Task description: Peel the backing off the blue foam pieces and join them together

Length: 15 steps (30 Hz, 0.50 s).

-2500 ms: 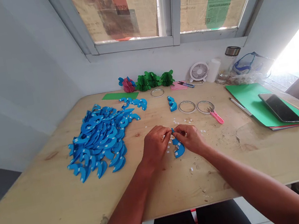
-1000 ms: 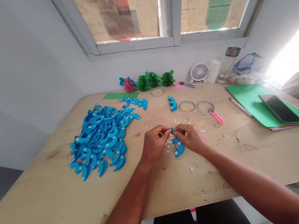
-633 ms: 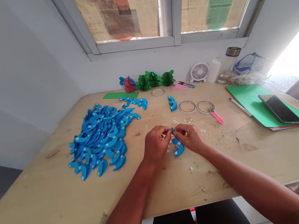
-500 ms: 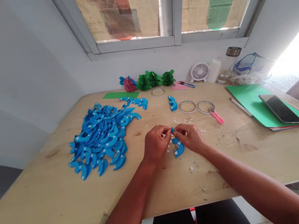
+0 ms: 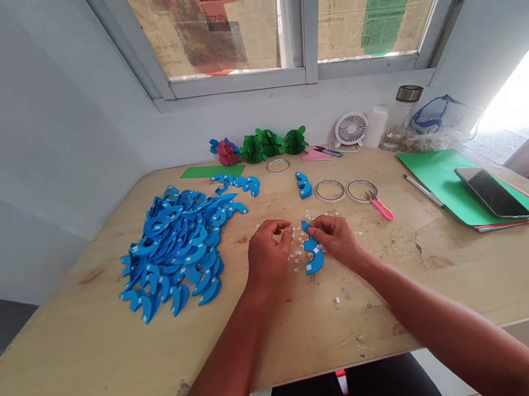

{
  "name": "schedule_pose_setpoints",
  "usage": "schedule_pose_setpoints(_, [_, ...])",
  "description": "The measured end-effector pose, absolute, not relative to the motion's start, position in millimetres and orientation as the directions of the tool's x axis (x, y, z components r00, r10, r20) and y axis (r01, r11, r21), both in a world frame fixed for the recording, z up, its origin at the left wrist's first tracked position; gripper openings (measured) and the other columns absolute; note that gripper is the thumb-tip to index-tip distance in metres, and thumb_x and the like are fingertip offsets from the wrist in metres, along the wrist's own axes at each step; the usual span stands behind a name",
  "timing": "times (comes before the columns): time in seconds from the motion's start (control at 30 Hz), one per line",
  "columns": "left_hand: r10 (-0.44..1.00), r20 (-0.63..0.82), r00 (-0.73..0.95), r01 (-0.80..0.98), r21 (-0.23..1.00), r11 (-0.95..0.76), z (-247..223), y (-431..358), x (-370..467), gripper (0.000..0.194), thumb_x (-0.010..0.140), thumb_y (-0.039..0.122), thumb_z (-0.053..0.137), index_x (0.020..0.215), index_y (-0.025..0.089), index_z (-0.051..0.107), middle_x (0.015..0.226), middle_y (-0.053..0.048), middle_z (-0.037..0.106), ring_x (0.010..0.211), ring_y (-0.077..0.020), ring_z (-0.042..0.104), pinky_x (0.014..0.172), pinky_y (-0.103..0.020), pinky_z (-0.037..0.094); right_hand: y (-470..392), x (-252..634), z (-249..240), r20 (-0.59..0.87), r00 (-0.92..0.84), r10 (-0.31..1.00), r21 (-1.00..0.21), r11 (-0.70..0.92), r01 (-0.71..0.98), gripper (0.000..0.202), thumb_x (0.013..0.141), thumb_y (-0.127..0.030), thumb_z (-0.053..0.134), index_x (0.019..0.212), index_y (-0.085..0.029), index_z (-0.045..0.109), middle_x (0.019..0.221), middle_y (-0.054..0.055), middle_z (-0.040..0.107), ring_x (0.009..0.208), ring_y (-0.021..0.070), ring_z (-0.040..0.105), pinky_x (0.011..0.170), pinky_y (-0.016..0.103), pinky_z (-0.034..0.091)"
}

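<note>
Strip (image 5: 311, 244), bright blue, scalloped along its left edge and rounded along its lower right, sits near the middle of the desk (image 5: 279, 344), its narrow tip at the far end. Small white squares (image 5: 309, 267) dot its face; whether it is one layer or several is unclear. The right hand (image 5: 336, 238) pinches it near the tip. The left hand (image 5: 267, 251), just short of it, has thumb and finger narrow; whether anything sits between them cannot be told. White scraps (image 5: 336, 301) lie scattered around, and a heap (image 5: 175, 240) of similar blue shapes spreads to the left.
</note>
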<state>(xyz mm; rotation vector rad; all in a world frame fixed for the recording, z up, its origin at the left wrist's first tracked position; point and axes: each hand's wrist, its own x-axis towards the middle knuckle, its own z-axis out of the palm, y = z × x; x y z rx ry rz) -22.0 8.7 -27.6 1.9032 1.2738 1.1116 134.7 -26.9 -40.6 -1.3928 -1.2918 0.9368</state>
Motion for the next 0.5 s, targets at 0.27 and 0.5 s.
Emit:
schedule_pose_setpoints(0.27, [0.905, 0.059, 0.420, 0.174, 0.974, -0.144, -23, 3, -16, 0.021, 0.069, 0.033, 0.060, 0.074, 0.014, 0.067, 0.071, -0.004, 0.068, 0.063, -0.0153, 0.061, 0.056, -0.024, 0.049, -25, 136, -37, 0.094, 0.200, 0.975, -0.986, 0.063, 0.154, 0.024, 0.069, -0.037, 0.059, 0.067, -0.014, 0.060, 0.054, -0.001, 0.051, 0.050, 0.0097, 0.043, 0.047, 0.022, 0.033])
schedule_pose_setpoints(0.5, [0.926, -0.069, 0.370, 0.043, 0.997, 0.057, -17, -2, -11, 0.012, 0.061, 0.023, 0.065, 0.069, 0.014, 0.065, 0.061, -0.002, 0.066, 0.054, -0.0138, 0.060, 0.052, -0.024, 0.049, -28, 135, -33, 0.085, 0.172, 0.981, -0.994, 0.071, 0.089, 0.026, 0.072, -0.040, 0.058, 0.073, -0.014, 0.062, 0.058, 0.000, 0.054, 0.053, 0.0099, 0.045, 0.049, 0.022, 0.036])
